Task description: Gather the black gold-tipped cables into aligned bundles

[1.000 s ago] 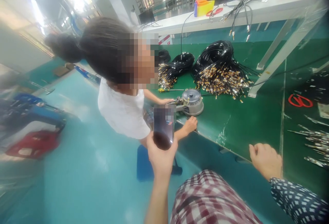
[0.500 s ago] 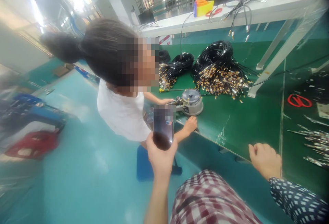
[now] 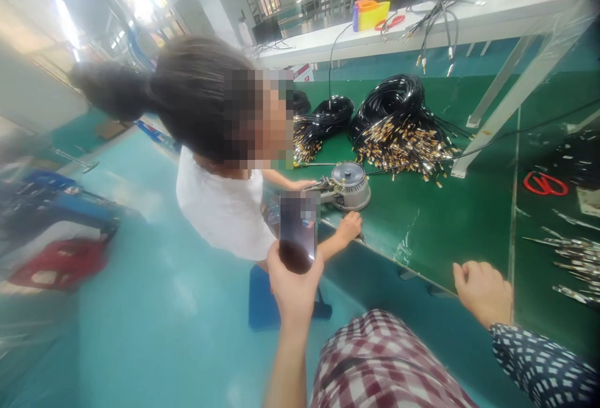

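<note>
My left hand [image 3: 295,283], raised at the middle of the view, grips a dark smartphone [image 3: 297,242] upright between thumb and fingers. My right hand [image 3: 484,294] rests on the edge of the green-topped workbench [image 3: 435,233], its fingers curled in; nothing shows in it. Beyond the phone, a co-worker in a white top [image 3: 218,205] sits at the bench. One hand of that person [image 3: 349,227] lies at the bench edge, and the other hand [image 3: 302,185] is by a round grey tape dispenser [image 3: 351,192]. The phone partly hides the dispenser's left side.
Coiled black cables [image 3: 394,99] with gold-coloured connectors lie on the bench. A white shelf [image 3: 323,39] on slanted legs carries a yellow box [image 3: 372,15] and more cables. A red loop [image 3: 546,183] and metal-ended leads [image 3: 576,255] lie at right. A blue stool [image 3: 265,302] stands below.
The co-worker's head has shifted slightly to the right, and their near hand moved a little along the bench edge. My hands and the phone stay put.
</note>
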The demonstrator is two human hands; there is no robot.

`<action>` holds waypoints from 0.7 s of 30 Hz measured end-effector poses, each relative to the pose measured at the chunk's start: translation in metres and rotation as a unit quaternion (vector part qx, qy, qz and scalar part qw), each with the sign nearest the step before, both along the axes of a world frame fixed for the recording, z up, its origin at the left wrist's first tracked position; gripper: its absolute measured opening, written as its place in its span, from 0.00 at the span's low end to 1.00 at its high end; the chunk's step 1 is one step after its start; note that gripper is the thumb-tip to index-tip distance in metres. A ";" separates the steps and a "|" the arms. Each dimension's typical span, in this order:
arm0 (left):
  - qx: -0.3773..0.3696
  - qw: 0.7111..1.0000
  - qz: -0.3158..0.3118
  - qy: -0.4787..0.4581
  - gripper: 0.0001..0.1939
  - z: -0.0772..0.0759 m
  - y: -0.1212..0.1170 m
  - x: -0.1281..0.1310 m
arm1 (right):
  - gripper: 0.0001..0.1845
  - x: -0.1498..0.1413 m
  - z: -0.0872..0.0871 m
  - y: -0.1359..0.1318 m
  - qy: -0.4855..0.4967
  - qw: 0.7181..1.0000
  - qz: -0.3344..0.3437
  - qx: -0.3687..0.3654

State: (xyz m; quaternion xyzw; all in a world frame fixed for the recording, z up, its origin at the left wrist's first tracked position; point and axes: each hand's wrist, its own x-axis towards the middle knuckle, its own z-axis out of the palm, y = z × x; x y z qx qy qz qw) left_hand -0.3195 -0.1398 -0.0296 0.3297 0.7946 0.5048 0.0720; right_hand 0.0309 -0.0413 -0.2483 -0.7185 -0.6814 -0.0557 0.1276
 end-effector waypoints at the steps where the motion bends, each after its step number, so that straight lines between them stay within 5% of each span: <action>1: -0.002 1.000 0.002 -0.001 0.34 0.000 0.000 0.000 | 0.20 0.000 0.000 0.000 -0.009 1.000 0.001 0.005; 21: 0.003 1.000 0.004 -0.001 0.34 0.001 -0.003 0.001 | 0.20 0.000 0.001 -0.001 -0.021 1.000 0.005 0.021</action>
